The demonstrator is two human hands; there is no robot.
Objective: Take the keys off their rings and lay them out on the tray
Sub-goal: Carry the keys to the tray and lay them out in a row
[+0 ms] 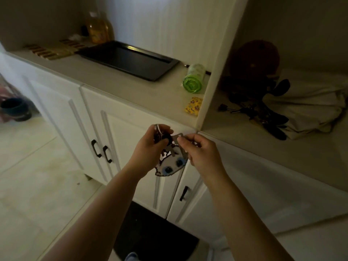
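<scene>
My left hand (152, 146) grips a bunch of key rings (159, 129) in front of the cabinet doors. A white bead charm with blue eyes (169, 166) dangles below it. My right hand (199, 149) pinches a silver key (177, 141) that hangs from the bunch. Both hands are below the counter's edge. A black tray (130, 60) lies bare on the counter, up and to the left of my hands. More dark keys (244, 110) lie in the right-hand alcove.
A green roll of bags (194, 80) and a yellow packet (194, 106) lie right of the tray, against a white upright panel (216, 72). A bottle (98, 29) and wooden trivets (49, 51) stand at the back left. A white cloth bag (310, 106) fills the alcove.
</scene>
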